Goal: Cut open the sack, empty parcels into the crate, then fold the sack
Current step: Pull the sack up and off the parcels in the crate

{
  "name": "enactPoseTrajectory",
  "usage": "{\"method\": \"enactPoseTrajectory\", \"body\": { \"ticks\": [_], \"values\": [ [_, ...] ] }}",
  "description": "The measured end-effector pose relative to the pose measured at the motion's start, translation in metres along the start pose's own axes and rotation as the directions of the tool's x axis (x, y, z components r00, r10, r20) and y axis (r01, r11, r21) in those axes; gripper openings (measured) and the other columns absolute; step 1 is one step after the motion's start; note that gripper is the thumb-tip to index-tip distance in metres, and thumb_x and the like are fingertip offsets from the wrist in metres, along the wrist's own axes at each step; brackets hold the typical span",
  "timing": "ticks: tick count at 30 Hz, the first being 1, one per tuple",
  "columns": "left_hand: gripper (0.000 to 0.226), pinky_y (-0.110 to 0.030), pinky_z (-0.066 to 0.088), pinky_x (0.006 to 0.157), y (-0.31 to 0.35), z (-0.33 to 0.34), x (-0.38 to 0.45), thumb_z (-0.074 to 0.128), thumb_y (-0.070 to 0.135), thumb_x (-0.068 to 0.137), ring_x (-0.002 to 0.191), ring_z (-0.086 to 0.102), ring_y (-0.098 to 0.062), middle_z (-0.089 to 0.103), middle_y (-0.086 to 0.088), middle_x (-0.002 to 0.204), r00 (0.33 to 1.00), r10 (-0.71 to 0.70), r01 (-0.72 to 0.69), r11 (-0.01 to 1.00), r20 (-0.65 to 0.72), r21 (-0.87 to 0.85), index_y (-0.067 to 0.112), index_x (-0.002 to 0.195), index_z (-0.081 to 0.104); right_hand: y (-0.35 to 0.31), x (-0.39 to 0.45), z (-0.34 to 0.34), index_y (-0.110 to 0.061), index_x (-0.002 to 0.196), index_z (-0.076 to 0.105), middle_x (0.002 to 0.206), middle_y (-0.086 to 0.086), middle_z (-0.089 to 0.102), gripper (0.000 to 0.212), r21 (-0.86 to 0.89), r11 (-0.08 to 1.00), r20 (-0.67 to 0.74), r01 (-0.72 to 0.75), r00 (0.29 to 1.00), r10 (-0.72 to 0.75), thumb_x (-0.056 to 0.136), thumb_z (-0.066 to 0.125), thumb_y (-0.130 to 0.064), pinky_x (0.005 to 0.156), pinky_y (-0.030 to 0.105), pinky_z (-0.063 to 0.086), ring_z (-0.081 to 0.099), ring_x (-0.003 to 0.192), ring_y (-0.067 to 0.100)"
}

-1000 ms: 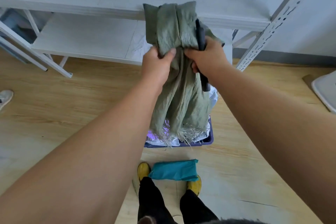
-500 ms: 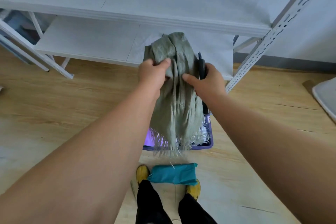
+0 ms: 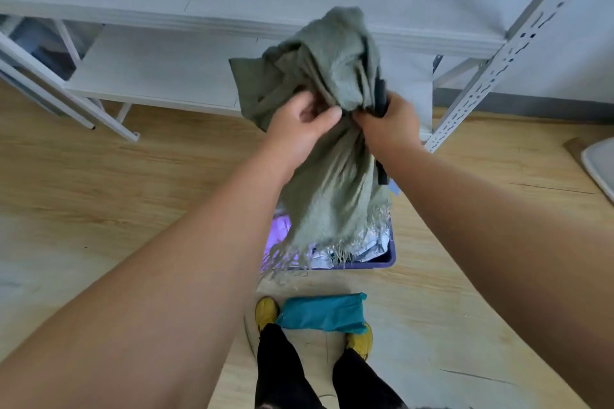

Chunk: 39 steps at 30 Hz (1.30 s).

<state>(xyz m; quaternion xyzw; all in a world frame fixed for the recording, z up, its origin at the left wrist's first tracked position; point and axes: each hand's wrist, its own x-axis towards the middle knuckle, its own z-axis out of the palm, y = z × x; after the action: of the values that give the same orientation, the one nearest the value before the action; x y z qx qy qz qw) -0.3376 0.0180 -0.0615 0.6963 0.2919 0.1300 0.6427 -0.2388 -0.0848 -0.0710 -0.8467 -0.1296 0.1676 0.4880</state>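
Coarse woven sack (image 3: 332, 176), frayed hem

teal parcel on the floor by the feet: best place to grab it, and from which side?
Take the teal parcel across its short width at the middle, coming straight down from above. It lies flat and long on the floor, with its ends against the yellow shoes, so only the top and long edges are free.

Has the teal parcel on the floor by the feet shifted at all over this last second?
No. The teal parcel lies across the yellow shoes, just short of the blue crate, as it did before.
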Motion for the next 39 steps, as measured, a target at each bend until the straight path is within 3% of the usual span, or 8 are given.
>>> {"method": "enactPoseTrajectory", "body": {
  "ticks": [10,13,17,20,24,32,35,39],
  "values": [
    [0.037,-0.04,0.043,0.108,-0.002,-0.001,0.003,0.061,0.017,0.092,0.118,0.057,-0.01,0.061,0.006,0.127,0.999,-0.024,0.025,1.0,0.046,-0.018,0.02,0.128,0.056,-0.014,0.007,0.003,-0.011,0.102,0.064,0.097,0.008,0.069,0.022,-0.056,0.998,0.013,0.002,1.0,-0.002,0.082,0.066,-0.019,0.08,0.035,0.052,0.064,0.095,0.029],
    [0.051,-0.037,0.041,0.108,0.0,-0.002,0.003,0.064,0.019,0.088,0.121,0.054,-0.008,0.057,0.008,0.133,0.999,0.006,-0.009,0.998,-0.038,-0.07,0.021,0.137,0.049,-0.024,0.01,0.005,-0.016,0.096,0.062,0.088,0.002,0.067,0.017,0.106,0.994,-0.052,0.033,0.998,-0.027,0.08,0.067,-0.018,0.077,0.033,0.053,0.065,0.088,0.024],
    [0.052,-0.028,0.04,0.106,0.003,-0.001,-0.002,0.062,0.009,0.091,0.112,0.05,0.0,0.051,0.014,0.121,1.0,0.003,-0.003,1.0,0.02,-0.023,0.016,0.14,0.046,-0.019,0.006,0.009,-0.018,0.098,0.065,0.093,0.005,0.068,0.019,0.012,0.999,0.004,-0.049,0.999,0.049,0.079,0.068,-0.021,0.078,0.037,0.053,0.064,0.089,0.028],
    [0.06,-0.037,0.044,0.106,0.001,-0.006,-0.003,0.072,0.022,0.08,0.117,0.058,-0.007,0.059,0.009,0.13,0.997,0.026,-0.028,0.999,-0.066,-0.033,0.02,0.136,0.05,-0.034,0.013,0.011,-0.024,0.081,0.062,0.078,0.001,0.066,0.012,0.16,0.987,-0.015,0.016,1.0,-0.014,0.072,0.069,-0.024,0.074,0.04,0.055,0.066,0.081,0.031],
    [0.065,-0.04,0.049,0.1,-0.011,-0.006,-0.006,0.077,0.034,0.072,0.111,0.062,-0.011,0.065,0.005,0.123,0.993,-0.032,0.041,0.995,-0.11,0.088,0.019,0.131,0.054,-0.035,0.009,0.013,-0.02,0.073,0.059,0.07,0.001,0.06,0.012,0.004,1.0,0.101,-0.022,0.995,0.022,0.076,0.071,-0.022,0.07,0.037,0.052,0.062,0.074,0.026],
    [0.07,-0.03,0.047,0.099,-0.031,0.002,-0.019,0.083,0.03,0.069,0.114,0.058,-0.012,0.063,0.002,0.124,0.981,0.011,0.024,0.984,-0.196,0.178,0.019,0.13,0.051,-0.057,-0.004,0.005,-0.01,0.071,0.052,0.034,-0.002,0.041,0.023,0.452,0.865,0.254,-0.217,0.961,0.109,0.086,0.069,-0.011,0.04,0.021,0.036,0.035,0.029,0.014],
    [0.043,-0.033,0.048,0.097,-0.031,0.005,-0.015,0.073,0.018,0.082,0.11,0.061,-0.021,0.067,-0.003,0.114,0.965,-0.088,0.109,0.991,-0.246,0.073,0.011,0.122,0.06,-0.056,-0.007,0.005,-0.01,0.075,0.053,0.04,0.0,0.046,0.021,0.418,0.893,0.255,-0.165,0.965,0.059,0.085,0.071,-0.016,0.042,0.023,0.039,0.04,0.032,0.014],
    [0.038,-0.032,0.048,0.09,-0.031,0.001,-0.008,0.069,0.013,0.085,0.104,0.062,-0.022,0.067,-0.004,0.109,0.908,-0.255,0.221,0.966,-0.331,-0.137,0.009,0.122,0.062,-0.043,-0.017,0.004,-0.017,0.104,0.06,0.083,-0.004,0.064,0.042,0.017,0.996,0.151,0.091,0.984,-0.092,0.076,0.077,-0.042,0.061,0.028,0.051,0.061,0.065,0.014]
  ]
}}
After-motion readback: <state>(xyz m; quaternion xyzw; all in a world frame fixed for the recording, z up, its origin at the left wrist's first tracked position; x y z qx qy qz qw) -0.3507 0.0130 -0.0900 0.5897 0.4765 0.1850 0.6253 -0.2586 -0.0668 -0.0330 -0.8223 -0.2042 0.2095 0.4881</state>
